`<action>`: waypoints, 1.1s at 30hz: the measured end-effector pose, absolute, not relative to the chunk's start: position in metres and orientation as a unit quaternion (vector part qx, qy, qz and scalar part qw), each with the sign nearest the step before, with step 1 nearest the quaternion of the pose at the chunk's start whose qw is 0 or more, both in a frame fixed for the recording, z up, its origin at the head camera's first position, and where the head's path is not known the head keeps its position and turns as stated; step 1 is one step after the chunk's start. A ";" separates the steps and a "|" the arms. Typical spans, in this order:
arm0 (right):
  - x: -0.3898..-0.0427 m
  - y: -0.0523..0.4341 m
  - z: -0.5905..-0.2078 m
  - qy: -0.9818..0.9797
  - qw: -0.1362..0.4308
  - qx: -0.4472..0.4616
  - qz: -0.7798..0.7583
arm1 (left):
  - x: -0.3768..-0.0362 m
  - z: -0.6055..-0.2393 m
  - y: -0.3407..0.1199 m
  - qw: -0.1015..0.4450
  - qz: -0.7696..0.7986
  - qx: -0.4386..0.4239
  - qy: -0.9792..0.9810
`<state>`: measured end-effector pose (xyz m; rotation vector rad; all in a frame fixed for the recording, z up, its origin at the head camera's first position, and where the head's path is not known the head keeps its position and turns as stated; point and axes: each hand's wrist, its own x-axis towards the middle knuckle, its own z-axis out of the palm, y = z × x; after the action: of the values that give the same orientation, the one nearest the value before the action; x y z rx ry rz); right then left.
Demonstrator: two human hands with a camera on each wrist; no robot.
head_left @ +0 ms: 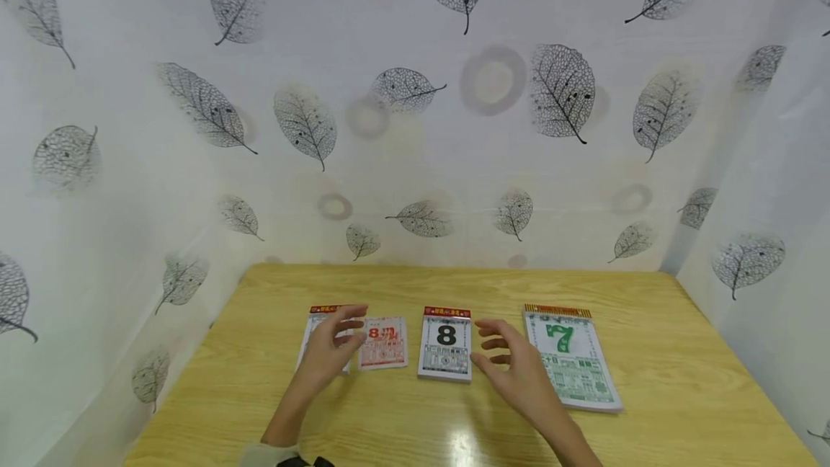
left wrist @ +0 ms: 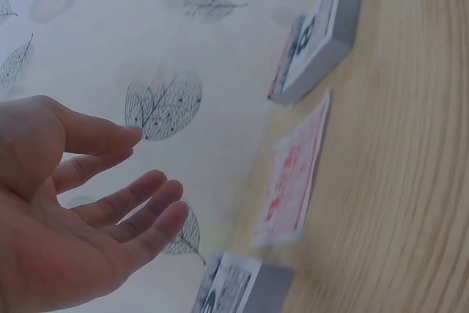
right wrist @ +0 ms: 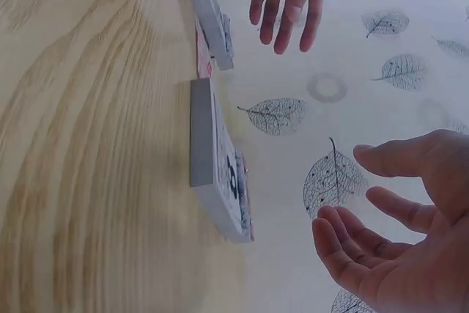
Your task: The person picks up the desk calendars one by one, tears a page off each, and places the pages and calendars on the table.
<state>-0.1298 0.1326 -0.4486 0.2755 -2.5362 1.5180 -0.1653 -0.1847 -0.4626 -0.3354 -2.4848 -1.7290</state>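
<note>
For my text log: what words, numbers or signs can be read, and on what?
"8", black, on the middle pad.
"7", green, on the large pad.
"8", red, on the flat sheet.
Leftmost pad: nothing legible, partly hidden by the left hand.
All other print: too small or blurred to read.

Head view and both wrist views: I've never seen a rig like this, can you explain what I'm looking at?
No machine: a person works bare-handed. One picture comes from the head, looking forward and down; the others from each wrist. On the wood-grain table lie a left tear-off calendar, partly behind the left hand; a loose red-printed sheet; a black-8 tear-off calendar; and a green-7 tear-off calendar. From the head, the right hand appears between those last two. Neither grip holds anything.
</note>
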 end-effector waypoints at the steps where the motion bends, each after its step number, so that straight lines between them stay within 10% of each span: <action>1: -0.131 0.135 -0.450 -0.851 0.083 0.086 0.512 | -0.165 -0.463 -0.180 0.043 -0.574 -0.109 -0.811; 33: -0.145 0.136 -0.497 -0.845 -0.010 0.040 0.534 | -0.167 -0.497 -0.113 -0.063 -0.595 -0.152 -0.787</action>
<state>-0.1453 0.1359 -0.4970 0.1275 -2.6701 1.6865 -0.1670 -0.1125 -0.4968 -0.4973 -2.5756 -1.9476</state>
